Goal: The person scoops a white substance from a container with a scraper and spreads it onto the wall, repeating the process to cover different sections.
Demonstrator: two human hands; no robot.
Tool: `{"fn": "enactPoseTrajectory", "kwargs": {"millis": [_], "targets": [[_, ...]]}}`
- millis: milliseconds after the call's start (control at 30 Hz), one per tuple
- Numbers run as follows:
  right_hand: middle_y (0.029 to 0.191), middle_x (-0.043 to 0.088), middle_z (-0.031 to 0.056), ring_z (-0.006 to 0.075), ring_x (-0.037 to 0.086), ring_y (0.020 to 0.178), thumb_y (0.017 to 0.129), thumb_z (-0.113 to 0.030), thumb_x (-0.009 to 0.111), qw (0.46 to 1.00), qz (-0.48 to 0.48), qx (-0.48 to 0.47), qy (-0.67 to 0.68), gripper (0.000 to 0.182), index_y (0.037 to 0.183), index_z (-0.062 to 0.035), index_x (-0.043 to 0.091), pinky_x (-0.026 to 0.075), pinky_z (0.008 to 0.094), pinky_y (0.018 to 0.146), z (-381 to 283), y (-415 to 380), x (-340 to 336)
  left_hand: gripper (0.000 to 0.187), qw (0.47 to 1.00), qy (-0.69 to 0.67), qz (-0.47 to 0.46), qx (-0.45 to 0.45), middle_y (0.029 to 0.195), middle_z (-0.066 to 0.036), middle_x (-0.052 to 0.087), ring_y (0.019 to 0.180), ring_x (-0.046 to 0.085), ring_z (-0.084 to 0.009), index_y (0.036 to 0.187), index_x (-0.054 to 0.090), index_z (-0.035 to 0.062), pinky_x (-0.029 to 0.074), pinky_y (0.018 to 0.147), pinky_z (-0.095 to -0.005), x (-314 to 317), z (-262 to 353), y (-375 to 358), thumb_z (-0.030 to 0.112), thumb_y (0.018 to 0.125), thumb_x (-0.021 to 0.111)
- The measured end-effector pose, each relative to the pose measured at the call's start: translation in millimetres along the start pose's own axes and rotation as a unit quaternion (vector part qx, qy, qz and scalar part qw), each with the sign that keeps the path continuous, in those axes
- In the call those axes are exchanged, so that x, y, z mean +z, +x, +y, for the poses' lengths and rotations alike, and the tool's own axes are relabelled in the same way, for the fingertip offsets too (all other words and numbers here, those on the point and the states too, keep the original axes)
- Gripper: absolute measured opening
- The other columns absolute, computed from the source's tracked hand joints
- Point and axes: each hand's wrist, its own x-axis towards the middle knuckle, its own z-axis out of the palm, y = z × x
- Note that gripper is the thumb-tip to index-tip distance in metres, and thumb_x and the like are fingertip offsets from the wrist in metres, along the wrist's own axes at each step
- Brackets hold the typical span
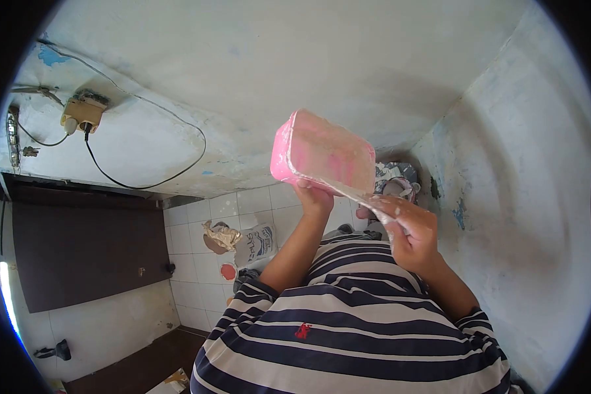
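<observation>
My left hand [314,199] grips a pink plastic tub [282,155] from below, fingers wrapped round its lower side. The tub is tilted, and its inside is smeared with a whitish paste. My right hand [412,231] is closed on a thin flat scraper [353,192] coated with the same white paste. Seen nearly edge-on, the scraper lies along the tub's near rim; its far end cannot be made out clearly. White smears show on the right hand's fingers.
A patchy whitish wall [256,65] rises ahead, with a socket box [83,115] and hanging cables at left. A dark brown panel [88,249] stands lower left. On the tiled floor [243,202] are an opened printed sack [256,243] and a red round item [228,271].
</observation>
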Motion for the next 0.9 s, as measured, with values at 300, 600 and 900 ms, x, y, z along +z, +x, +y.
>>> {"fn": "enactPoseTrajectory", "kwargs": {"millis": [300, 600, 900], "targets": [[0.09, 0.074, 0.0136, 0.0198, 0.073, 0.073, 0.096, 0.006, 0.062, 0.994, 0.048, 0.098, -0.021, 0.021, 0.116, 0.004, 0.07, 0.057, 0.0299, 0.063, -30.2, 41.7, -19.9, 0.099, 0.997, -0.069, -0.04, -0.007, 0.15, -0.01, 0.046, 0.139, 0.047, -0.0284, 0.153, 0.037, 0.0101, 0.043, 0.114, -0.0476, 36.8, 58.9, -13.8, 0.08, 0.086, 0.059], [0.102, 0.074, 0.0167, 0.0371, 0.072, 0.083, 0.09, 0.003, 0.065, 0.987, -0.008, -0.103, -0.126, 0.017, 0.107, 0.0013, 0.065, 0.058, 0.0417, 0.07, -14.5, 82.8, 23.3, 0.099, 0.993, -0.104, -0.052, -0.028, 0.15, -0.01, 0.046, 0.139, 0.047, -0.0287, 0.153, 0.036, 0.0102, 0.043, 0.114, -0.0477, 31.7, 58.2, -22.3, 0.08, 0.086, 0.057], [0.096, 0.072, 0.0186, 0.0378, 0.07, 0.086, 0.089, 0.002, 0.064, 0.985, -0.097, -0.05, -0.136, 0.019, 0.107, 0.0008, 0.066, 0.056, 0.0444, 0.07, -24.2, 65.2, 50.7, 0.098, 0.988, -0.135, -0.059, -0.048, 0.15, -0.01, 0.046, 0.139, 0.047, -0.029, 0.153, 0.036, 0.0103, 0.043, 0.114, -0.0479, 7.4, 68.8, -18.1, 0.081, 0.087, 0.055]]}}
